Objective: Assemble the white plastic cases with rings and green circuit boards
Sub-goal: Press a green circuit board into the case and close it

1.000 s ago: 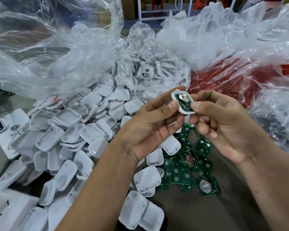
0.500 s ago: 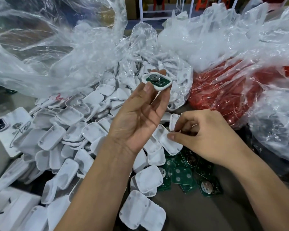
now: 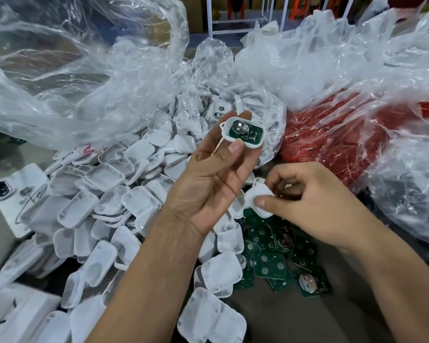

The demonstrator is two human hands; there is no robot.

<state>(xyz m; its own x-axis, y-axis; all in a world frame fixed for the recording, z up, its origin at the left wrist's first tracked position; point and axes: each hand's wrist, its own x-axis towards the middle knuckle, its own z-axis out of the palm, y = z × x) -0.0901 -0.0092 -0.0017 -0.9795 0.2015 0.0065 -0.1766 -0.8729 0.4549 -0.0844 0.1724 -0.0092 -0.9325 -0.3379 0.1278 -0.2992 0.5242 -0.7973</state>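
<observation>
Left hand (image 3: 208,184) pinches, raised above the pile, one open case half (image 3: 243,132) with its green board (image 3: 245,131) seated; right hand (image 3: 307,204) fingers pinch a loose cover (image 3: 259,198) just below, not yet fitted; many cases (image 3: 104,201) and boards (image 3: 278,258) remain loose on the counter (image 3: 295,318)

The right hand (image 3: 315,206) blurs over the white case half (image 3: 258,199) it pinches, its forearm covers circuit boards (image 3: 278,258) at five o'clock, a phone (image 3: 13,194) at nine lies half-buried, and clear bags (image 3: 84,82) veil their contents.
</observation>
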